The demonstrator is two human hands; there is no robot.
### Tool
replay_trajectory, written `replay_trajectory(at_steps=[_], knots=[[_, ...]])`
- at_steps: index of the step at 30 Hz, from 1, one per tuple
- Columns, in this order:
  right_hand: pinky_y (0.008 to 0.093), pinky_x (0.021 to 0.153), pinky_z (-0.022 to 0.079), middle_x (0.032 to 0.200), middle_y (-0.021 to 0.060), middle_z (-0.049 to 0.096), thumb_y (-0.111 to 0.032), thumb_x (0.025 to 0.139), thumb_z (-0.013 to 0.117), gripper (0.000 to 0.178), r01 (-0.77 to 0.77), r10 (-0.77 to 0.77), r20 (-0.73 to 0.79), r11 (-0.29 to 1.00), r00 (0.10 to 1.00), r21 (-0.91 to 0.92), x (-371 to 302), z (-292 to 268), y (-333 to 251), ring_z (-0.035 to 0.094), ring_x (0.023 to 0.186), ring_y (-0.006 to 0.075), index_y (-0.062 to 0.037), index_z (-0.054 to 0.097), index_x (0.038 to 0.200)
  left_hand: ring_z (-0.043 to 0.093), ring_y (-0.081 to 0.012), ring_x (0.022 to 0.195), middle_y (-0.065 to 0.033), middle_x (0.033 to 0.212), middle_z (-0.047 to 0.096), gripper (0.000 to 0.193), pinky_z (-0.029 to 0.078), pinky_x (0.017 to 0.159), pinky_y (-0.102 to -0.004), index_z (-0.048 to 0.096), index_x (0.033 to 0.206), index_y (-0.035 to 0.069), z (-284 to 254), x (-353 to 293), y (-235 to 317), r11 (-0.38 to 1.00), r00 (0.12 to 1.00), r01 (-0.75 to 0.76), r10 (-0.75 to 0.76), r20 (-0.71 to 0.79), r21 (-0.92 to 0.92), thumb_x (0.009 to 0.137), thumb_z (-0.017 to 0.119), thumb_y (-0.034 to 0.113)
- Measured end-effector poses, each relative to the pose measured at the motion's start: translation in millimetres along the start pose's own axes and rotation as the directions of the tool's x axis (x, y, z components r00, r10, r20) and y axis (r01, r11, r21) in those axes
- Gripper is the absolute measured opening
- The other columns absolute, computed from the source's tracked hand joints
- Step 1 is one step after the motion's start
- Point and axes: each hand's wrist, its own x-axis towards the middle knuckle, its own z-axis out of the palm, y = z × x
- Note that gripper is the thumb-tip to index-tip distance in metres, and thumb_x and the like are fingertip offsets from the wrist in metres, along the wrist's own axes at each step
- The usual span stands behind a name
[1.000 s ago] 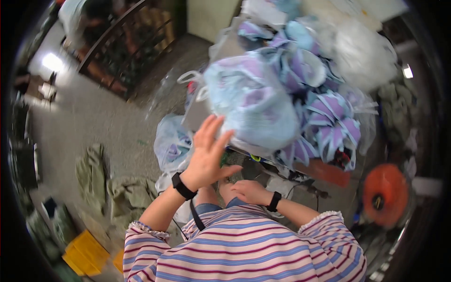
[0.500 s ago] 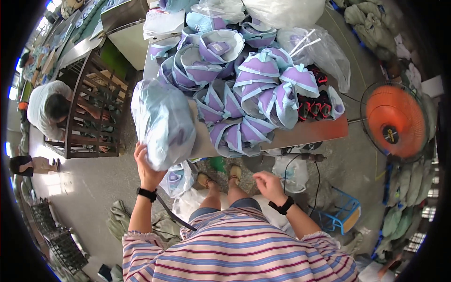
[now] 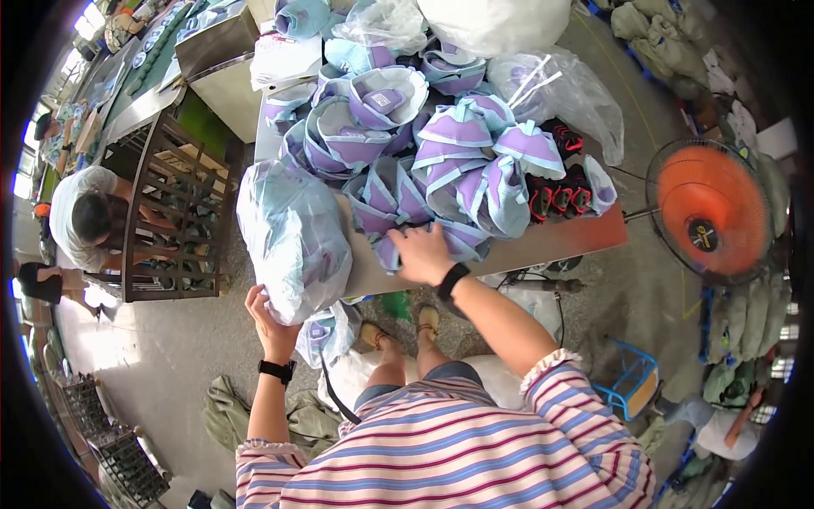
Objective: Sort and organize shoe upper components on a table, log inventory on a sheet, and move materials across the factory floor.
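A filled translucent plastic bag [image 3: 292,229], with pale blue and purple showing through it, sits at the table's near left corner. My left hand [image 3: 273,329] has its fingers closed on the bag's lower edge. Purple and light-blue shoe uppers [image 3: 356,140] lie heaped and nested in stacks across the table. Over the front row of these uppers [image 3: 462,242], close to the near table edge, my right hand [image 3: 421,254] rests with its fingers spread. Part of the uppers beneath that hand is hidden.
Black-and-red shoe parts [image 3: 560,199] lie near the table's [image 3: 543,242] right end. Beyond that end stands an orange fan [image 3: 708,208]. A slatted rack [image 3: 174,212] and a bending person [image 3: 89,208] are at left. A blue-framed stool [image 3: 629,382] stands at lower right.
My right hand has moved up and left from beside my body onto the front uppers. My left hand stays at the bag, slightly lower in view.
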Motion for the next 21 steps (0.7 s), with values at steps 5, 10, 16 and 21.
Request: replay_trajectory(at_steps=[5, 10, 16, 21], knots=[[0.0348, 0.076, 0.041, 0.096, 0.0108, 0.062, -0.021, 0.056, 0.066, 0.055, 0.198, -0.095, -0.195, 0.755, 0.976, 0.625, -15.0, -18.5, 44.2, 0.059, 0.086, 0.0243, -0.0109, 0.053, 0.108, 0.036, -0.0381, 0.109, -0.0201, 0.119, 0.033, 0.059, 0.033, 0.089, -0.0444, 0.033, 0.107, 0.005, -10.1, 5.4, 22.7, 0.996, 0.999, -0.037, 0.039, -0.024, 0.086, 0.061, 0.07, 0.012], [0.0246, 0.075, 0.045, 0.096, 0.0056, 0.059, -0.001, 0.066, 0.064, 0.052, 0.01, -0.139, -0.001, 0.062, 0.99, 0.998, -7.9, -28.3, 85.5, 0.056, 0.083, 0.0111, 0.0009, 0.049, 0.115, 0.032, -0.0381, 0.112, -0.0172, 0.115, 0.037, 0.039, 0.026, 0.09, -0.0512, 0.044, 0.097, 0.008, -2.9, -5.0, 66.7, 0.956, 0.951, -0.276, 0.287, -0.117, 0.102, 0.064, 0.063, 0.013], [0.0296, 0.089, 0.038, 0.118, 0.0173, 0.048, -0.03, 0.079, 0.063, 0.061, -0.03, -0.3, 0.036, 0.024, 0.953, 0.999, -9.5, -25.4, 77.3, 0.048, 0.108, 0.018, -0.0002, 0.037, 0.125, 0.043, -0.0337, 0.109, -0.0197, 0.121, 0.037, 0.084, 0.038, 0.088, -0.0362, 0.021, 0.127, 0.001, 67.7, 2.1, 149.7, 0.694, 0.783, 0.478, -0.058, 0.62, -0.538, 0.064, 0.073, 0.019], [0.0385, 0.085, 0.039, 0.109, 0.0148, 0.049, -0.029, 0.071, 0.065, 0.054, 0.303, -0.183, -0.26, 0.769, 0.948, 0.563, -56.7, -39.5, 65.0, 0.046, 0.102, 0.0332, -0.0037, 0.045, 0.113, 0.039, -0.0278, 0.112, -0.0211, 0.127, 0.027, 0.094, 0.036, 0.089, -0.0322, 0.005, 0.133, 0.005, 152.1, 3.2, 127.2, 0.894, 0.913, 0.39, -0.344, 0.219, -0.221, 0.068, 0.072, 0.019]])
